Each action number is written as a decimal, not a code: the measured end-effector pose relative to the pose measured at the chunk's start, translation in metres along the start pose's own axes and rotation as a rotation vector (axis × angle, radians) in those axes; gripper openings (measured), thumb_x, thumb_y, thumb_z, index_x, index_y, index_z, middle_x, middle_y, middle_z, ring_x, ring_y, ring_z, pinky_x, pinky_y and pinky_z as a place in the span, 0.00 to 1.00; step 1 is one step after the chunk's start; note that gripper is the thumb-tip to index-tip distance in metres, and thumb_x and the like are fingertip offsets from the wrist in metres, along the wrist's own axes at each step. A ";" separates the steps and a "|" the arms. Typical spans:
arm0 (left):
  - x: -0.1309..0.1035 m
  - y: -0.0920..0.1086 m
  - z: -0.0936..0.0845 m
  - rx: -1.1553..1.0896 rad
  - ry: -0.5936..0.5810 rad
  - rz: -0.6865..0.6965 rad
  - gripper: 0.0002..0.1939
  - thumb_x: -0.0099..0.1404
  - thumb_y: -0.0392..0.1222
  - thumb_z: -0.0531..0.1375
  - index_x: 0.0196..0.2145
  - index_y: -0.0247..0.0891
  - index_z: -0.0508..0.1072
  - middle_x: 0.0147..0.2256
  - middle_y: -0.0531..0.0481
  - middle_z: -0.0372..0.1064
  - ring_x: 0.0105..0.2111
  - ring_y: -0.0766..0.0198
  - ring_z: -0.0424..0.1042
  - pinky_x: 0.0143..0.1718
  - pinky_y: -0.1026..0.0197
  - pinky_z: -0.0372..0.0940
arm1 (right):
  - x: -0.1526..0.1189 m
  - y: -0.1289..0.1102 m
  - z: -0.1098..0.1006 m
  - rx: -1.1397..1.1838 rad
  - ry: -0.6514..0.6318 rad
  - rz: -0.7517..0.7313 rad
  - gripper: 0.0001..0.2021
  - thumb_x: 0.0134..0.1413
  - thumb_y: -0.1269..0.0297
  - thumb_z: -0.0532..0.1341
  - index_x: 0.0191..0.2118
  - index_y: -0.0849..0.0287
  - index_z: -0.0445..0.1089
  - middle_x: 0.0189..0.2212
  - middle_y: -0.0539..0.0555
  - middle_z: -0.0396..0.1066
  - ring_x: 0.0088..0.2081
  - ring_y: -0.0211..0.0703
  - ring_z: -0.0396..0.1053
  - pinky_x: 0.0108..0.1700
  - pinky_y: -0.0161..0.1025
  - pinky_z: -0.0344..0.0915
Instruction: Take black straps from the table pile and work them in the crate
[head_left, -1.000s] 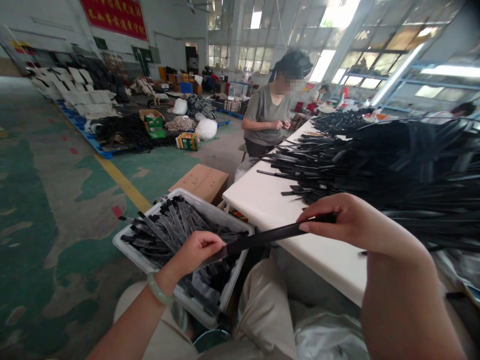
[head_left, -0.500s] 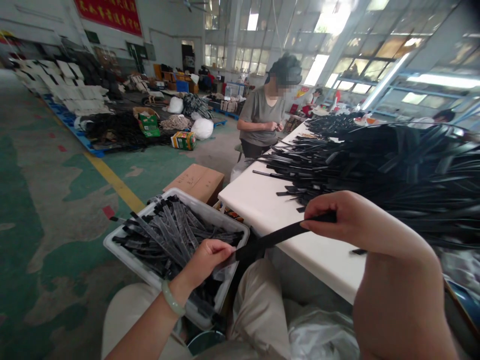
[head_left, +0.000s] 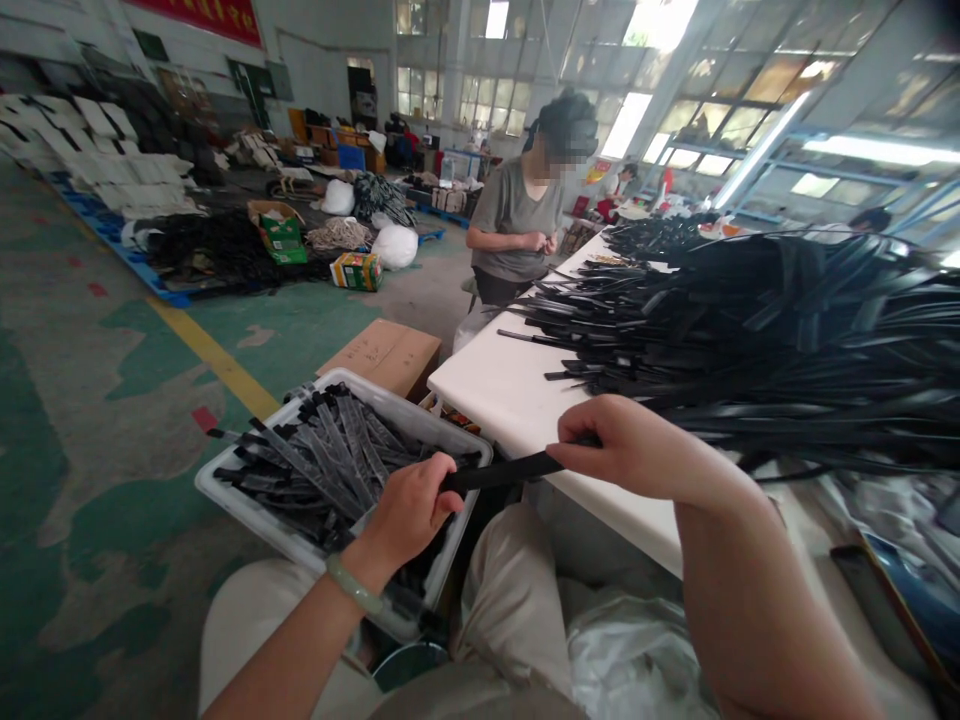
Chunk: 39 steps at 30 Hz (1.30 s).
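A flat black strip stretches between my two hands, above the gap between the bin and the table. At its left end my left hand is closed, thumb and fingers at the strip's tip; a pale bangle circles that wrist. My right hand pinches the strip farther along, near the white table's edge, and a short dark end shows by its fingers. Under my left hand stands a white plastic bin full of similar black strips, many in clear sleeves. Whether a sleeve is in my left hand I cannot make out.
A big heap of black strips covers much of the white table. Across its far corner a co-worker in a grey top holds both hands together. A cardboard box sits behind the bin. White plastic lies by my legs.
My right hand has moved left with the strip, closer to my left hand. My left hand has risen slightly; the clear sleeve seen below it earlier no longer shows. The view has shifted a little.
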<state>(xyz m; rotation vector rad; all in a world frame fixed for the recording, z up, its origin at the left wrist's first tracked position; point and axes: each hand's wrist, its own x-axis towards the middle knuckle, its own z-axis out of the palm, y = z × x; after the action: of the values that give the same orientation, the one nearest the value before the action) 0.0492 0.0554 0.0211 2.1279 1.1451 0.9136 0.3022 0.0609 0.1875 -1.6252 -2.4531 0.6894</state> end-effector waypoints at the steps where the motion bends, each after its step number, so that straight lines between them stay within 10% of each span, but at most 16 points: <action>1: 0.002 0.003 -0.002 0.011 0.004 0.024 0.35 0.62 0.75 0.37 0.38 0.42 0.65 0.29 0.48 0.69 0.31 0.51 0.71 0.35 0.54 0.61 | 0.001 -0.004 0.005 0.016 -0.009 -0.011 0.14 0.52 0.59 0.58 0.19 0.59 0.65 0.15 0.45 0.54 0.20 0.35 0.51 0.23 0.36 0.46; 13: 0.005 0.022 -0.006 -0.053 0.028 0.113 0.34 0.68 0.67 0.30 0.36 0.40 0.63 0.29 0.49 0.65 0.29 0.57 0.69 0.30 0.58 0.60 | 0.038 -0.030 0.094 0.404 -0.022 -0.099 0.18 0.59 0.54 0.59 0.24 0.60 0.66 0.18 0.45 0.58 0.23 0.34 0.52 0.24 0.35 0.47; 20: 0.007 0.010 -0.023 0.002 -0.009 0.064 0.33 0.68 0.67 0.31 0.38 0.41 0.63 0.26 0.52 0.63 0.26 0.58 0.66 0.29 0.58 0.56 | 0.028 0.005 0.067 0.501 -0.334 -0.038 0.13 0.62 0.56 0.56 0.32 0.59 0.66 0.19 0.45 0.65 0.20 0.34 0.59 0.23 0.31 0.55; 39: 0.017 0.018 -0.045 0.094 -0.095 0.127 0.44 0.65 0.71 0.29 0.57 0.34 0.59 0.34 0.43 0.74 0.34 0.50 0.75 0.34 0.56 0.61 | 0.057 -0.031 0.079 0.723 -0.349 -0.028 0.14 0.59 0.57 0.59 0.26 0.59 0.64 0.11 0.41 0.59 0.13 0.29 0.49 0.16 0.29 0.45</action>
<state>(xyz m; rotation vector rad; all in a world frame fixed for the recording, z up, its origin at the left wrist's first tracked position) 0.0304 0.0677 0.0669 2.3165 1.0339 0.8192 0.2257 0.0783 0.1220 -1.2444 -2.0082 1.7204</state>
